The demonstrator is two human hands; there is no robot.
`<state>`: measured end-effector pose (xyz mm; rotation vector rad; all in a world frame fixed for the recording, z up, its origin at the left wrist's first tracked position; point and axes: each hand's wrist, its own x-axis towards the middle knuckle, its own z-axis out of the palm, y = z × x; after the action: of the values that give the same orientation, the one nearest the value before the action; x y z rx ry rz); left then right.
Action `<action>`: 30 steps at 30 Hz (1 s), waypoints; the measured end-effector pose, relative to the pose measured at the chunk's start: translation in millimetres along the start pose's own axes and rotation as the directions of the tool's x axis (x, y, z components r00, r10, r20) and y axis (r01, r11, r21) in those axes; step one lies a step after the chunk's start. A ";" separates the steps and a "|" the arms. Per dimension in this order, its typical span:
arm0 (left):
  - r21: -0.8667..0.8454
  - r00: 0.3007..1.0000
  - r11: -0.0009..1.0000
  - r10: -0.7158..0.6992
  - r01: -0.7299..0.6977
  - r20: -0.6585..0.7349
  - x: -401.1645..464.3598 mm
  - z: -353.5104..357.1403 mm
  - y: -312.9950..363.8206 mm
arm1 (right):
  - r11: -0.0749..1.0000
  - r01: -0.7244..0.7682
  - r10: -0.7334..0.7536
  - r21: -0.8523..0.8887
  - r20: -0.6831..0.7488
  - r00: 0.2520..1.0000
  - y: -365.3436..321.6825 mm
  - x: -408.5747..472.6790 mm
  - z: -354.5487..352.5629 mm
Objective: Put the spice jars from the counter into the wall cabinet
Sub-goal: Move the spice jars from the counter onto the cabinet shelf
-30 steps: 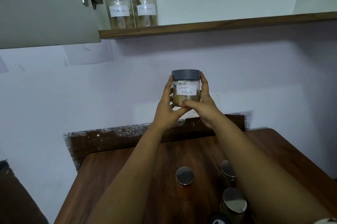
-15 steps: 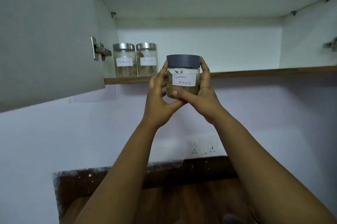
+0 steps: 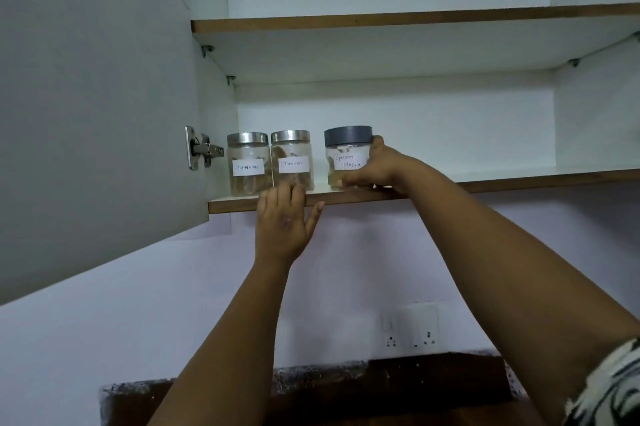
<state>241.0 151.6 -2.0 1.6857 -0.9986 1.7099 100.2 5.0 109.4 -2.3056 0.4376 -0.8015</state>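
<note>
A glass jar with a grey lid, labelled Garam Masala (image 3: pixel 346 157), stands on the bottom shelf (image 3: pixel 519 181) of the open wall cabinet. My right hand (image 3: pixel 375 167) grips its right side, thumb low across the front. To its left stand two steel-lidded jars labelled Cinnamon, one at the far left (image 3: pixel 248 164) and one beside it (image 3: pixel 292 160). My left hand (image 3: pixel 284 221) is off the jar, fingers straight, just below and in front of the shelf edge under the second cinnamon jar.
The cabinet door (image 3: pixel 97 96) hangs open on the left, hinge (image 3: pixel 201 150) by the first jar. An upper shelf (image 3: pixel 415 18) spans above. A wall socket (image 3: pixel 414 330) sits below, above the dark backsplash (image 3: pixel 381 387). Bare shelf extends right of the jars.
The Garam Masala jar went from held in both hands below the shelf to standing on the bottom shelf. My left hand has let go and dropped under the shelf edge.
</note>
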 end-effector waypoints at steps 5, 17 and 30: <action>0.073 1.000 0.997 -0.006 0.008 -0.019 0.9 7.1 0.1 | 0.998 -0.055 0.056 -0.014 0.097 0.994 -0.3 28.3 7.9; 0.048 1.000 0.999 -0.013 0.015 -0.027 0.5 7.6 0.5 | 1.000 -0.022 0.025 -0.016 0.159 0.987 7.4 46.6 20.1; 0.037 1.000 0.999 -0.007 0.008 -0.024 -0.9 6.4 -0.4 | 1.000 0.003 -0.005 0.011 0.172 0.985 6.4 37.4 21.2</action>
<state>245.2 146.8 -3.1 1.6863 -0.9537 1.7497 141.5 -8.1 108.5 -2.3428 0.3504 -0.5987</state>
